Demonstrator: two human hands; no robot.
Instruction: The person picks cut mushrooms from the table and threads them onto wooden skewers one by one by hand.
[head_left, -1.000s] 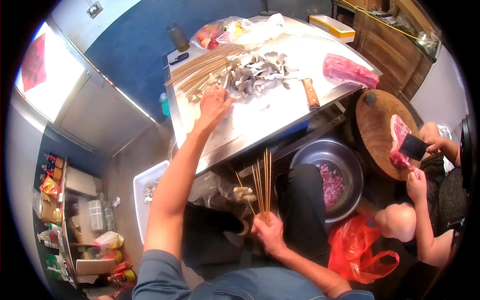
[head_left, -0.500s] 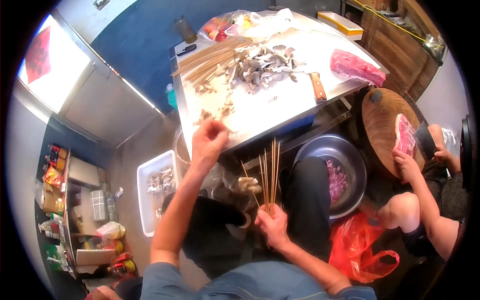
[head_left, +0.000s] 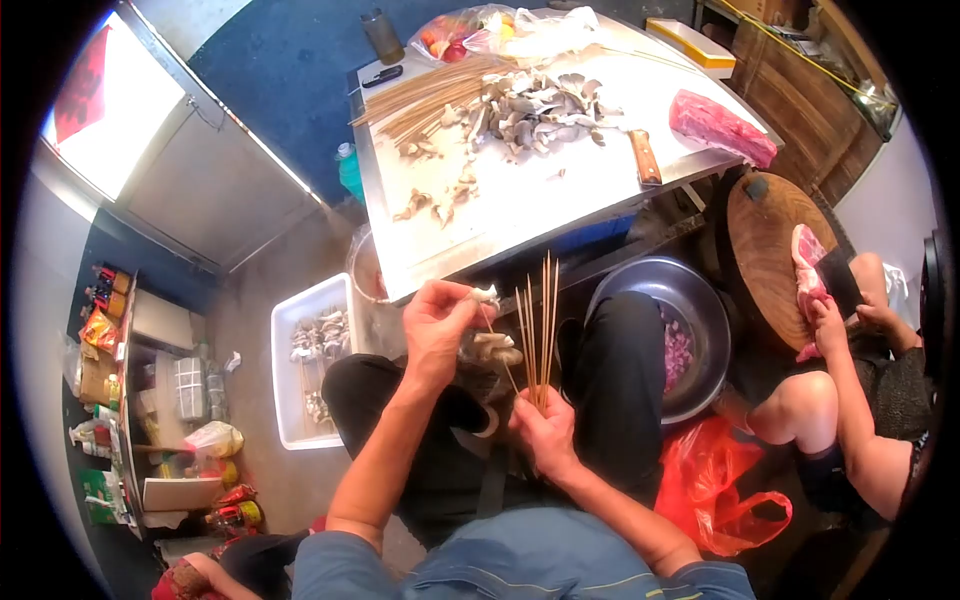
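My right hand point(head_left: 547, 432) is closed round several thin wooden skewers point(head_left: 541, 325) that point up and away from me. One skewer leans left of the bunch and carries mushroom pieces point(head_left: 495, 348). My left hand point(head_left: 437, 325) pinches a pale mushroom piece point(head_left: 485, 295) at the tip of that skewer. On the table in front lies a heap of grey oyster mushrooms point(head_left: 540, 112), with smaller scraps point(head_left: 440, 203) nearer to me. A pile of loose skewers point(head_left: 425, 97) lies behind the scraps.
A white tray point(head_left: 281, 370) of mushroom skewers stands on the floor at left. At right are a metal basin point(head_left: 715, 350) with diced meat, a knife point(head_left: 645, 157), a slab of meat point(head_left: 720, 128) and a red bag point(head_left: 705, 485). Another person cuts meat on a round chopping block point(head_left: 765, 235).
My left hand has come from the table edge down to the leaning skewer, with a mushroom piece in its fingers. My right hand keeps its hold. The other person's hand has shifted on the meat.
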